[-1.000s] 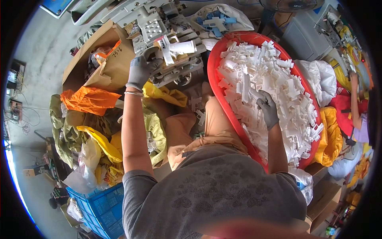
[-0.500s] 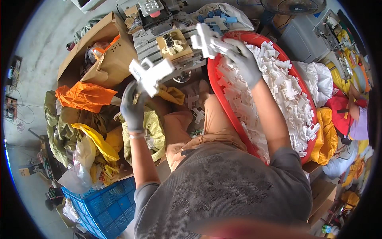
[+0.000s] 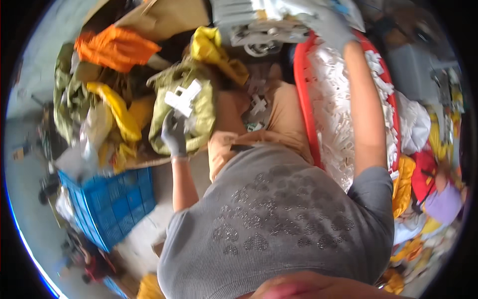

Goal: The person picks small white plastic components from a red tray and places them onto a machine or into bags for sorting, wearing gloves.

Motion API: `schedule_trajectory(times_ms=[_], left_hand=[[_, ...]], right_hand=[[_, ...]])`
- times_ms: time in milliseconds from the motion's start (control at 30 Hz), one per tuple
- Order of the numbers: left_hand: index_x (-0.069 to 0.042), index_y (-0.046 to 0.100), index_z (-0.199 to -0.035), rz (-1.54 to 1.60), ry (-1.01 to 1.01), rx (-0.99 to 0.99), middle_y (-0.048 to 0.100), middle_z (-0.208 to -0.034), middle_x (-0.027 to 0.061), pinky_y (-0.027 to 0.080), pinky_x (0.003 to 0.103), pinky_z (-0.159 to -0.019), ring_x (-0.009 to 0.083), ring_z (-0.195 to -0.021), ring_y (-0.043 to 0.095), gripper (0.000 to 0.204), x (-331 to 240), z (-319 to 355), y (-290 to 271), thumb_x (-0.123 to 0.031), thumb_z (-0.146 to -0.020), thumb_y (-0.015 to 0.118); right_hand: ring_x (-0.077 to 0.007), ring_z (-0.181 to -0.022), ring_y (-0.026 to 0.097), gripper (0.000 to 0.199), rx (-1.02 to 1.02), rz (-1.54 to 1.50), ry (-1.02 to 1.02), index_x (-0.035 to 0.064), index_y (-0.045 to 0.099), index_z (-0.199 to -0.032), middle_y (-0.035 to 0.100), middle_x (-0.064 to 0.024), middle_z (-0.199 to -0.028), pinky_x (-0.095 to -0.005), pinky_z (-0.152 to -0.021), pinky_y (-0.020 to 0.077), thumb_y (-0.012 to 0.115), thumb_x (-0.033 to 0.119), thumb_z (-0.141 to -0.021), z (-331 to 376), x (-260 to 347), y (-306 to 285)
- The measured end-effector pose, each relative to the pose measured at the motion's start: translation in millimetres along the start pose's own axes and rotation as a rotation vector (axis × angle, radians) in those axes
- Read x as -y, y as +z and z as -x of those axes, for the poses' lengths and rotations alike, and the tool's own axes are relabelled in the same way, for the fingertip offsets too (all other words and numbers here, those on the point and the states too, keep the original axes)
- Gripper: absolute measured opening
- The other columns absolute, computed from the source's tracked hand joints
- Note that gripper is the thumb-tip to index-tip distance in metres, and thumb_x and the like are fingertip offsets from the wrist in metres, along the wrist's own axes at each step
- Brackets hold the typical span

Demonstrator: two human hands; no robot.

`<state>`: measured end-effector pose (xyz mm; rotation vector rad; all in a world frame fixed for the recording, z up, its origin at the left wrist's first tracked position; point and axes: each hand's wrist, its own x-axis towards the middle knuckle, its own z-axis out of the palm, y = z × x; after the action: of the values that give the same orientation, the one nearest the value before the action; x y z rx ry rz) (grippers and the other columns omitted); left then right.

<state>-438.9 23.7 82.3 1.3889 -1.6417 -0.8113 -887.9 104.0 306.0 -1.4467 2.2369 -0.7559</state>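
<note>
Left hand [image 3: 174, 135]: gloved, closed around a white plastic part [image 3: 182, 97], held over an olive-green sack [image 3: 196, 117] at left centre.
Right hand [image 3: 331, 27]: gloved, reaching far right over the red tub [image 3: 302, 94]; grip cannot be told, blurred.
Red tub: filled with white plastic pieces [image 3: 338, 114].
Blue crate [image 3: 112, 199]: near left, on the floor.
Orange bag [image 3: 115, 47]: far left.

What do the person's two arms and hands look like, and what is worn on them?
Both hands wear grey work gloves: the left hand and the right hand. The forearms are bare below the short sleeves of a grey knitted top, which has small shiny heart patterns. A thin bracelet seems to sit at the left wrist, but blur prevents certainty.
</note>
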Motion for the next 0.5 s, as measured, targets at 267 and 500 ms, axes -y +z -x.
schedule_trajectory(times_ms=[267,500], left_hand=[[-0.006,0.065,-0.108,-0.36,-0.114,0.097,0.067,-0.092,0.0116,0.049,0.032,-0.074,0.0214,-0.082,0.064,0.036,56,14,-2,-0.026,-0.079,0.071],[-0.008,0.067,-0.103,-0.602,0.0,0.171,0.046,-0.13,0.0254,0.042,0.038,-0.095,0.0365,-0.116,0.05,0.032,130,-22,-16,-0.031,-0.08,0.064]], right_hand=[[-0.0214,-0.101,0.059,0.03,-0.419,-0.124,-0.265,0.003,0.056,-0.118,0.059,-0.0123,-0.115,-0.0292,-0.088,0.0445,0.054,0.015,-0.091,77,-80,54],[-0.0253,-0.11,0.055,0.028,-0.25,-0.169,0.012,0.0014,0.057,-0.115,0.057,-0.0141,-0.119,-0.0324,-0.093,0.0434,0.056,0.011,-0.089,166,-128,117]])
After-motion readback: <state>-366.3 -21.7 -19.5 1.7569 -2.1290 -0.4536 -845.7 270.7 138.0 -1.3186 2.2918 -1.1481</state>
